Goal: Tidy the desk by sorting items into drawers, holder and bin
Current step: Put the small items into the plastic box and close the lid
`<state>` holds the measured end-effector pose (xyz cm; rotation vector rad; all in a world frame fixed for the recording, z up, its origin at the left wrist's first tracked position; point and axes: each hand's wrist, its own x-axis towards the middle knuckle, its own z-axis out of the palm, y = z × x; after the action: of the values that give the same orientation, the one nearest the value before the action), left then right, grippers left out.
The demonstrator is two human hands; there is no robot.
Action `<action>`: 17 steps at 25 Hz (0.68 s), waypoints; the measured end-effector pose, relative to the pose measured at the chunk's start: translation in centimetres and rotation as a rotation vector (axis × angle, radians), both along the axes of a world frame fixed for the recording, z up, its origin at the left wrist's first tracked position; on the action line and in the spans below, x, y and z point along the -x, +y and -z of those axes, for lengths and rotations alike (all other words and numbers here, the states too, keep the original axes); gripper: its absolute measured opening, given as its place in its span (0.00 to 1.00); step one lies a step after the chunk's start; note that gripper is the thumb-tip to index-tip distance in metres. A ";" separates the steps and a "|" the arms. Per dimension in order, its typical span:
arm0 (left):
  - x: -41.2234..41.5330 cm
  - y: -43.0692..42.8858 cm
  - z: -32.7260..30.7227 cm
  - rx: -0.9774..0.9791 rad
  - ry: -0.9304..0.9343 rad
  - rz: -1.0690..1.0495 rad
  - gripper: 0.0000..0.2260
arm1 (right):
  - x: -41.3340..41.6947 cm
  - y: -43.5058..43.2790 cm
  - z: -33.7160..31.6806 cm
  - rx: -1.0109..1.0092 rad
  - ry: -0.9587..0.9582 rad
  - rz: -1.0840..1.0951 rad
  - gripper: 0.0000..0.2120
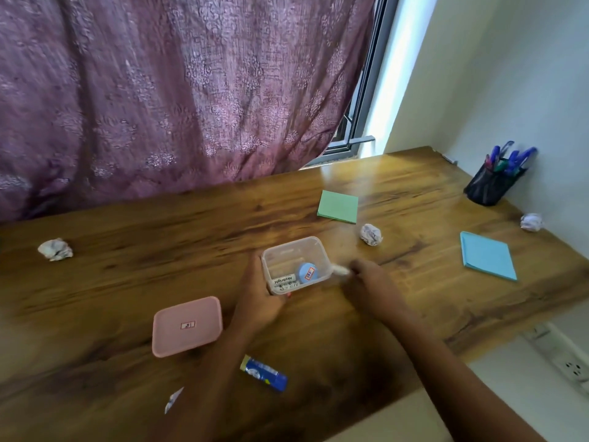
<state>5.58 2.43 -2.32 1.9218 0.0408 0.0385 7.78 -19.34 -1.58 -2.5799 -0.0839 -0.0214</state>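
A clear plastic box (288, 250) stands mid-desk with a white labelled item and a round blue item inside. My left hand (259, 295) grips its near-left corner. My right hand (366, 282) is just right of the box, closed on a small white object (340, 270) that is blurred. The box's pink lid (186, 327) lies to the left. A blue glue stick (264, 373) lies near the front edge. Crumpled paper balls sit at the left (55, 249), the middle (371, 234) and the right (531, 222).
A green note pad (338, 206) and a blue note pad (487, 255) lie on the wooden desk (159, 224). A black mesh holder (490, 186) with several pens stands in the far right corner. A paper scrap (173, 400) lies at the front. A curtain hangs behind.
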 end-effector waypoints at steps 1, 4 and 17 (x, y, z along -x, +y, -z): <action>-0.7 -0.4 0.3 0.009 0.014 0.023 0.33 | -0.6 -0.8 -1.4 -0.129 -0.018 0.101 0.06; -2.6 -2.4 1.3 0.049 0.026 0.101 0.35 | -1.6 -1.8 -6.7 -0.327 -0.030 0.084 0.05; -6.5 -11.8 0.6 0.161 0.025 0.202 0.31 | -8.1 -1.8 -5.7 0.678 0.230 -0.278 0.10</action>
<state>12.08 -9.38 -2.96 1.7568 -0.1300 -0.1210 15.84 -21.14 4.16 -3.1907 -0.4263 0.4837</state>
